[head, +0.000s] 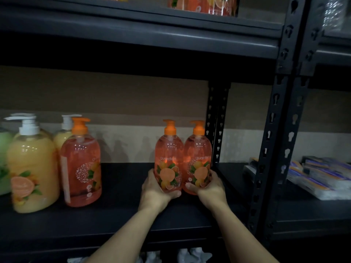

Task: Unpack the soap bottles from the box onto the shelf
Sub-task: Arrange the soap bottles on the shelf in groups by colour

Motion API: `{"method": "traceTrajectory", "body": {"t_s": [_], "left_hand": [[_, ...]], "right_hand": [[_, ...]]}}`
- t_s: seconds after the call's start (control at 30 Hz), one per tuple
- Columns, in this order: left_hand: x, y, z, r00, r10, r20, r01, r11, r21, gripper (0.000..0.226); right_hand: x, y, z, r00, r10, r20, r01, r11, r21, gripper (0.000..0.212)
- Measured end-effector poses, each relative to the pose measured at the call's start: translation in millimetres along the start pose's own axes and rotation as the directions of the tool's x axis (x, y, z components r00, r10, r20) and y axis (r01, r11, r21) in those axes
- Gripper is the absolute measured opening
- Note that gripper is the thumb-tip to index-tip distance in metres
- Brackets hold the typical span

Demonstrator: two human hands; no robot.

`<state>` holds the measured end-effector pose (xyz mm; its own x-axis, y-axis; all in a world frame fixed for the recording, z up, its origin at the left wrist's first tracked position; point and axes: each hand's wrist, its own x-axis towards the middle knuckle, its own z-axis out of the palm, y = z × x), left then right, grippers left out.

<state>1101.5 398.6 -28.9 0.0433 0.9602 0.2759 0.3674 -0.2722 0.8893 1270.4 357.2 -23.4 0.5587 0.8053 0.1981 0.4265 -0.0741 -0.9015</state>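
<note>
1. The left hand point(157, 188) grips the left soap bottle point(168, 158) low on its body, fingers curled round the outer side and thumb lying across the front near the base.
2. The right hand point(207, 188) grips the right soap bottle point(197, 158) in the same way, low on its rounded body.
3. The 2 bottles stand upright and side by side, their bellies touching, over the shelf point(121, 186) near its right end, just beside the rear upright. The hands hide their bases, so I cannot tell whether they rest on the board.
4. Each bottle is clear, glossy plastic, bulbous below and narrowing to a neck. Each is filled with translucent orange-pink liquid, topped by an opaque orange pump and printed with round citrus fruit and green leaves.
5. The shelf is a flat, matte black board in a dark metal frame. The front post point(269, 149) at its right corner is punched with keyhole slots.
6. Toward the left end, well apart from the held pair, a third orange bottle point(81, 168) of the same shape stands upright. Just beside it is a stout yellow bottle point(32, 168) with cloudy liquid and a white pump.
7. A green bottle point(3, 164) shows partly at the left edge.
8. On the neighbouring bay to the right lie flat, shiny wrapped packets point(319, 177).
</note>
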Motion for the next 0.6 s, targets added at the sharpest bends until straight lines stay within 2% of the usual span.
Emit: {"method": "traceTrajectory", "body": {"t_s": [0.37, 0.6], "left_hand": [[1.7, -1.6, 3.6, 0.999, 0.005, 0.034, -0.006, 0.999, 0.047, 0.083], [1.6, -1.1, 3.3, 0.999, -0.004, 0.044, 0.001, 0.998, 0.059, 0.088]], "right_hand": [[-1.8, -2.6, -1.1, 0.998, -0.053, -0.037, 0.051, 0.998, -0.045, 0.096], [-2.0, -4.4, -1.0, 0.998, -0.055, -0.031, 0.054, 0.998, -0.045, 0.097]]}}
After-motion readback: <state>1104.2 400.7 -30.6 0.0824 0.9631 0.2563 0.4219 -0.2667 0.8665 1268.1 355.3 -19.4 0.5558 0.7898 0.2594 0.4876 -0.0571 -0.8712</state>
